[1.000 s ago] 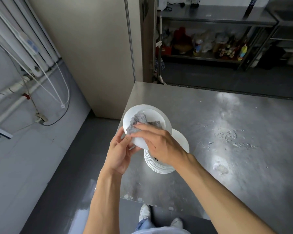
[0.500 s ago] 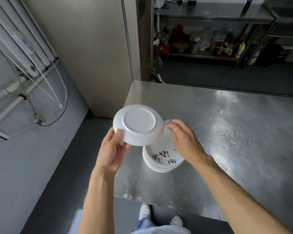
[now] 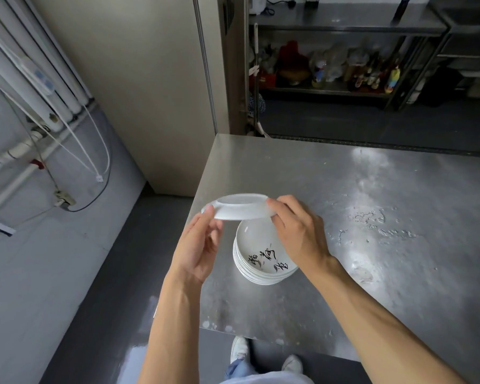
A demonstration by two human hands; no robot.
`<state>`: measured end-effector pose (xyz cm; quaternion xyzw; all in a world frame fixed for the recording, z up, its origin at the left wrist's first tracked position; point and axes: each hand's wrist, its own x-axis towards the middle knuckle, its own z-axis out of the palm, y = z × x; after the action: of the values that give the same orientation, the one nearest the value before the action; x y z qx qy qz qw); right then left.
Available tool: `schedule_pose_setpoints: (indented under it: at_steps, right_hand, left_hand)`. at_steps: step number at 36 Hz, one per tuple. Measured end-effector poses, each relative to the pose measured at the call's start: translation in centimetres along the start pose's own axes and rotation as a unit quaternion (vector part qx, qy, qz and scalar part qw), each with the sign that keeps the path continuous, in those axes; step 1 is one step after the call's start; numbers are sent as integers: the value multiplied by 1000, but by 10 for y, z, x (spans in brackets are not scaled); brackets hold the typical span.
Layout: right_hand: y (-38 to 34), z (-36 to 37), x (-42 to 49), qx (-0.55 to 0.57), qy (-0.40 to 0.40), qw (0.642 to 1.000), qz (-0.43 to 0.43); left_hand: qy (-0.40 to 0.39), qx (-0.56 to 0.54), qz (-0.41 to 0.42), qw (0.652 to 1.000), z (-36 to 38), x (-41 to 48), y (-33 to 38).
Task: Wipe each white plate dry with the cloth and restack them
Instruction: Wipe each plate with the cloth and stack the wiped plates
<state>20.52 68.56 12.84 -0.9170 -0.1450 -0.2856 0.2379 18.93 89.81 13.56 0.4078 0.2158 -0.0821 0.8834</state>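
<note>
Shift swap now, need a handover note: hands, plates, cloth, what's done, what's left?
Left hand pinches the held plate at its left rim.
Right hand grips its right rim.
The held plate is bottom-up, tilted, in the air above the stack on the steel table.
Cloth: not in view.
Done: count of dried plates cannot be told.
Left: restack this plate; wipe any wet ones.

A person with bare forearms (image 3: 175, 314) wears white sneakers (image 3: 291, 365), blue jeans (image 3: 236, 368) and a pale top (image 3: 266, 380), glimpsed at the frame's lower edge.
</note>
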Motion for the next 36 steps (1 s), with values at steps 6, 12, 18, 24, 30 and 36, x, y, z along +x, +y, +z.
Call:
schedule_pose_setpoints:
  at_steps: [6, 12, 18, 24, 30, 36]
  right_hand:
    - [10, -2, 7, 26, -23, 996, 83]
    - [29, -3, 8, 51, -39, 986, 154]
    - [53, -10, 6, 53, -103, 972, 206]
    - [88, -21, -8, 128, -126, 946, 269]
    - [114, -46, -40, 168, -160, 916, 329]
    - [147, -76, -70, 232, -159, 886, 368]
  left_hand:
    - [42, 232, 100, 966, 2, 0, -19]
    - [-5, 329, 189, 925, -3, 13, -27]
    - [-49, 385, 197, 900, -2, 23, -27]
    - [-72, 374, 122, 917, 9, 26, -35]
    - [-71, 364, 70, 926, 31, 25, -56]
    - [-81, 354, 41, 931, 69, 16, -100]
